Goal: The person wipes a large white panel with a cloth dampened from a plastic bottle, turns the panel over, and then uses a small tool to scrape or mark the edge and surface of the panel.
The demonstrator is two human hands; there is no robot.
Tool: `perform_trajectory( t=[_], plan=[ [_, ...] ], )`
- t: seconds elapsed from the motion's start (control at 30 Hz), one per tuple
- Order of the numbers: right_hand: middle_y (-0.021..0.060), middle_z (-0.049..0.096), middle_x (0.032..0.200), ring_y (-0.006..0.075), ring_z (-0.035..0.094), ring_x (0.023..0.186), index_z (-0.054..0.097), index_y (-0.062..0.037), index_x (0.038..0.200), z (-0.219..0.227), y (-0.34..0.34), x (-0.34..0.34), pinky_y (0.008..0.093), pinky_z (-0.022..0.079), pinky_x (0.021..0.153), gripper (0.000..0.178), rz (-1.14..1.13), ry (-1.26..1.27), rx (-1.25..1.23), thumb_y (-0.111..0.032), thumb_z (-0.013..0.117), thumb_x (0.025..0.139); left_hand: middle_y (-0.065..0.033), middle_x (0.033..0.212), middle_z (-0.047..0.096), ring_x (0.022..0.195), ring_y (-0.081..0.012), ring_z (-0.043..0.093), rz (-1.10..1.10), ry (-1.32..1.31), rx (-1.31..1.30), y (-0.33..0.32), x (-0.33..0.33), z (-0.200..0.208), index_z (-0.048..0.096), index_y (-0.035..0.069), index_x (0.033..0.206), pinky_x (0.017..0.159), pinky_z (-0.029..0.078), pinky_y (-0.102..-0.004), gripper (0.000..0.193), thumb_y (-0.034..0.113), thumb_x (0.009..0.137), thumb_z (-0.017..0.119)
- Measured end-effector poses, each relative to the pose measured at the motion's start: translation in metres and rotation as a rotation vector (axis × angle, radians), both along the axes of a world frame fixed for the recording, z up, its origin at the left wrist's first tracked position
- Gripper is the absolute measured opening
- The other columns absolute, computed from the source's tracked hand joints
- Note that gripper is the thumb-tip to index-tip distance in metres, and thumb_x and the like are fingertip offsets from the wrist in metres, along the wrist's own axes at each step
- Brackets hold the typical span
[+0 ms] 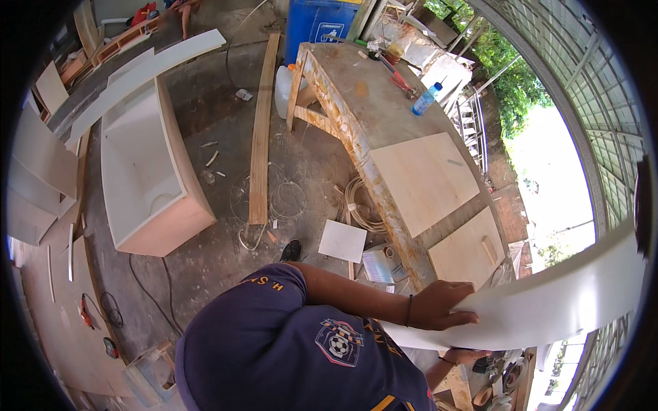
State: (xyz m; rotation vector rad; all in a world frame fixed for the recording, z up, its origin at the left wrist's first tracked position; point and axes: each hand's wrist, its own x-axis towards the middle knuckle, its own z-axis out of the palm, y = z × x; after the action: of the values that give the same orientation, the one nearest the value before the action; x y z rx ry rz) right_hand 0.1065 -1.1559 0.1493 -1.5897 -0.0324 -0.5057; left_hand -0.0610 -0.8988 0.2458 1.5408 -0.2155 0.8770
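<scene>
A long, smooth white board (548, 301) stretches from in front of my chest to the right rim, looking curved in this view. My left hand (442, 305), with a dark band at the wrist, grips its upper edge, fingers lying on the white face. At the lower edge is my right hand (466, 356), its fingers partly hidden under the board. Beside the board, two pale plywood panels (425, 179) lie on a worn workbench (343, 75). A small wooden strip (489, 249) rests on the nearer panel.
An open white cabinet box (164, 198) lies on the floor at left, with a long panel (154, 72) across its far end. A wooden plank (263, 137), coiled hose (363, 205) and cables clutter the floor. A blue bottle (427, 99) and pliers-like red tool (397, 77) sit on the bench.
</scene>
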Motion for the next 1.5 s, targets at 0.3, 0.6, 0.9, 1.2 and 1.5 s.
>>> perform_trajectory(
  t=[0.3, 0.6, 0.9, 1.2, 1.5],
  plan=[
    [0.0239, 0.058, 0.114, 0.0367, 0.057, 0.103, 0.051, 0.0091, 0.119, -0.008, 0.115, -0.034, 0.0458, 0.046, 0.093, 0.067, 0.358, 0.064, 0.190, -0.049, 0.027, 0.096, -0.0127, 0.077, 0.062, 0.072, -0.0340, 0.063, -0.117, 0.058, 0.201, 0.050, -0.028, 0.033, 0.053, 0.006, 0.099, 0.062, 0.050, -0.0399, 0.033, 0.037, 0.088, 0.058],
    [0.0236, 0.058, 0.114, 0.0366, 0.057, 0.103, 0.052, 0.0087, 0.118, -0.014, 0.171, -0.039, 0.0458, 0.046, 0.093, 0.066, 0.511, 0.188, 0.225, -0.049, 0.028, 0.096, -0.0116, 0.075, 0.061, 0.070, -0.0335, 0.062, -0.016, 0.102, 0.459, 0.091, -0.049, 0.023, 0.048, 0.008, 0.095, 0.062, 0.048, -0.0426, 0.029, 0.032, 0.084, 0.060],
    [0.0232, 0.058, 0.114, 0.0364, 0.057, 0.103, 0.052, 0.0084, 0.118, -0.030, 0.237, -0.061, 0.0458, 0.046, 0.094, 0.065, 0.653, 0.349, 0.285, -0.048, 0.029, 0.096, -0.0103, 0.084, 0.064, 0.079, -0.0265, 0.065, -0.016, 0.185, 0.790, 0.152, -0.071, 0.015, 0.052, 0.005, 0.096, 0.064, 0.052, -0.0371, 0.026, 0.022, 0.078, 0.058],
    [0.0229, 0.058, 0.114, 0.0362, 0.057, 0.103, 0.052, 0.0080, 0.118, -0.053, 0.282, -0.094, 0.0458, 0.046, 0.094, 0.064, 0.770, 0.523, 0.361, -0.047, 0.029, 0.096, -0.0197, 0.103, 0.064, 0.090, -0.0321, 0.065, 0.119, 0.158, 1.123, 0.184, -0.083, 0.004, 0.054, 0.003, 0.092, 0.071, 0.055, -0.0367, 0.025, 0.022, 0.077, 0.057],
    [0.0226, 0.059, 0.113, 0.0360, 0.058, 0.103, 0.052, 0.0076, 0.118, -0.069, 0.308, -0.088, 0.0458, 0.046, 0.094, 0.063, 0.835, 0.660, 0.420, -0.047, 0.030, 0.096, -0.0137, 0.108, 0.064, 0.101, -0.0298, 0.063, 0.203, 0.078, 1.193, 0.211, -0.057, -0.002, 0.058, 0.007, 0.090, 0.082, 0.053, -0.0351, 0.017, 0.021, 0.081, 0.054]
  ],
)
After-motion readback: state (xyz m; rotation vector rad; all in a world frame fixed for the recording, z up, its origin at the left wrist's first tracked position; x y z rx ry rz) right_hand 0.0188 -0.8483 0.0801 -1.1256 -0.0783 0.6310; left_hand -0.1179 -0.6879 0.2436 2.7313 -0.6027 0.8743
